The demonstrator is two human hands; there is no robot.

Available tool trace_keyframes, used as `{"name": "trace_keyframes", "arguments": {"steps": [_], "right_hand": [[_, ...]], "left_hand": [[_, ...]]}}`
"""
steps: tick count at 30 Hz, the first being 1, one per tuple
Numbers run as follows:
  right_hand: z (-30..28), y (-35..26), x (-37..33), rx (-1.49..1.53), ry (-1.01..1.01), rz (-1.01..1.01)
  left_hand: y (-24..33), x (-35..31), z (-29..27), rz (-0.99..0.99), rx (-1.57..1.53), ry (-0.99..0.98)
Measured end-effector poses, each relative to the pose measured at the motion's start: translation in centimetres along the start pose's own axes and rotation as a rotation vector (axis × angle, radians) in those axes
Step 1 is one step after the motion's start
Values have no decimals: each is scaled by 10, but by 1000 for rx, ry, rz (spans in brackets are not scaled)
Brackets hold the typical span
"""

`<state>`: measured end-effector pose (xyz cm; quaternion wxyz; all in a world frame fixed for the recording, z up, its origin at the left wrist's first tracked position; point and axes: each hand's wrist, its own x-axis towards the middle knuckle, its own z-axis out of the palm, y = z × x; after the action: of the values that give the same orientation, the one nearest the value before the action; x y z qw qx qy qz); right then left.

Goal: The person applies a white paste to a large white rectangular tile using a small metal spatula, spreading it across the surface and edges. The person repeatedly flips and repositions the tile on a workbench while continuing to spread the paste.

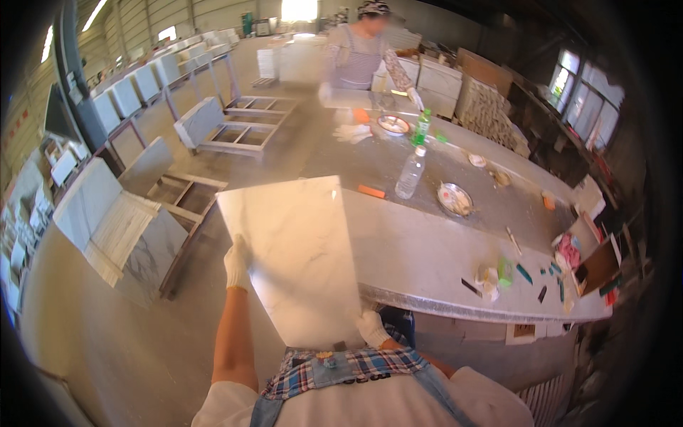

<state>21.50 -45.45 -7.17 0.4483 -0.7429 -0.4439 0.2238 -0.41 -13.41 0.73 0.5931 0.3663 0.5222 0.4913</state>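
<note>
A white marble slab with faint grey veins is held up in front of me, beside the left end of the worktable. My left hand, in a white knitted glove, grips its left edge; the fingertips lie on the near face and part of the hand is behind the slab. At the lower right corner, my right hand, gloved the same way, is closed on the edge, with its fingers partly hidden. The slab is tilted and its lower end comes close to my plaid apron.
Across the long stone worktable stands a co-worker. On it are a clear bottle, a green bottle, metal bowls and an orange block. Metal frames and leaning slabs stand to the left.
</note>
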Motion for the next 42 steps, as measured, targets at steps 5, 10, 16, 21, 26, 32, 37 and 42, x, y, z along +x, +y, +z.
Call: {"name": "trace_keyframes", "arguments": {"steps": [5,10,16,21,26,32,37,42], "right_hand": [[-8,-34,-22,4,-68,-70],[-41,-103,-24,-5,-127,-166],[-92,-189,-31,32,6,-354],[-151,-235,-49,15,135,-365],[-207,-242,-67,-319,190,-429],[-262,-205,-78,-538,151,-232],[-293,-129,-77,-397,123,10],[-309,-67,-66,-315,94,11]], "left_hand": [[34,-38,-31,36,-231,-21],[89,-81,-55,161,-359,-130],[129,-119,-72,347,-565,-192],[109,-163,-53,190,-648,-330],[48,-196,-12,-129,-767,-418],[-21,-234,41,-245,-500,-531],[-41,-264,60,-553,-481,-514],[-68,-260,84,-730,-459,-493]]}}
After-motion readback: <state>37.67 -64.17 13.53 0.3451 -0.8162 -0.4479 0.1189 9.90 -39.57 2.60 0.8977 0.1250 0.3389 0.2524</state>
